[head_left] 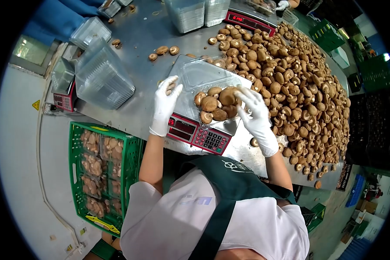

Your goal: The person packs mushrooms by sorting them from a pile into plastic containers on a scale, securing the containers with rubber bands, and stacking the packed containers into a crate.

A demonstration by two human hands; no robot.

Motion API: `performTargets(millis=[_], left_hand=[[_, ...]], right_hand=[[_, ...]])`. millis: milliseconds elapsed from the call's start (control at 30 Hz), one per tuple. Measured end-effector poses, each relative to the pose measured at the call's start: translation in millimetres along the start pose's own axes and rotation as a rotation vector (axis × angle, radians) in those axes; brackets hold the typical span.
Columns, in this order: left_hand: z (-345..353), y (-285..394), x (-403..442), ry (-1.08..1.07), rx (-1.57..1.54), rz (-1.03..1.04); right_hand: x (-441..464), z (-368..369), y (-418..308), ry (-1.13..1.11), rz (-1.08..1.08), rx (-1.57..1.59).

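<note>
A clear plastic clamshell box (206, 126) holding several brown shiitake mushrooms (209, 104) sits on the red-fronted weighing scale (199, 133), its lid (199, 69) folded back. My right hand (256, 116), in a white glove, reaches over the box's right side. Its fingertips and thumb are at the edge of a large shiitake mushroom (229, 96) on top of the others; the fingers are slightly blurred. On the left of the box my white-gloved left hand (164, 104) is raised with fingers apart, holding nothing.
A large heap of shiitake mushrooms (299, 91) covers the table's right side. Stacked clear boxes (104, 76) stand at left, more (186, 15) at the back. A second scale (249, 21) is beyond. A green crate (130, 173) with packed mushrooms is at lower left. Another person's gloved hand (282, 5) shows at top.
</note>
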State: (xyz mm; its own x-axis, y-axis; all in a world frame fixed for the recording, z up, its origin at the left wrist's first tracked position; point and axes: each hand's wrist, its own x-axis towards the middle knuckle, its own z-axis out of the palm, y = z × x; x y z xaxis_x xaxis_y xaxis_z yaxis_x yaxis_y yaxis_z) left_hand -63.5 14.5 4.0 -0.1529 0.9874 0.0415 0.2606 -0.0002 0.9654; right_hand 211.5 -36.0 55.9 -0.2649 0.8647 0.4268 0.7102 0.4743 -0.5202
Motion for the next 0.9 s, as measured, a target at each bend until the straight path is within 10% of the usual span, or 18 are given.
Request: performTargets(millis=[467,767,900], left_hand=[[22.8,-0.1,60.8,-0.168,-0.407,-0.353],[14.0,54.3,-29.6,-0.123,-0.252,0.175],[29.0,25.5,-73.9,-0.041,0.48,0.678]], right_hand=[[-39.2,-31.2,35.2,0.16,0.409,0.236],[-44.6,-4.0,55.3,0.212,0.487,0.385],[-39.4,-5.3,46.5,0.028,0.615,0.435]])
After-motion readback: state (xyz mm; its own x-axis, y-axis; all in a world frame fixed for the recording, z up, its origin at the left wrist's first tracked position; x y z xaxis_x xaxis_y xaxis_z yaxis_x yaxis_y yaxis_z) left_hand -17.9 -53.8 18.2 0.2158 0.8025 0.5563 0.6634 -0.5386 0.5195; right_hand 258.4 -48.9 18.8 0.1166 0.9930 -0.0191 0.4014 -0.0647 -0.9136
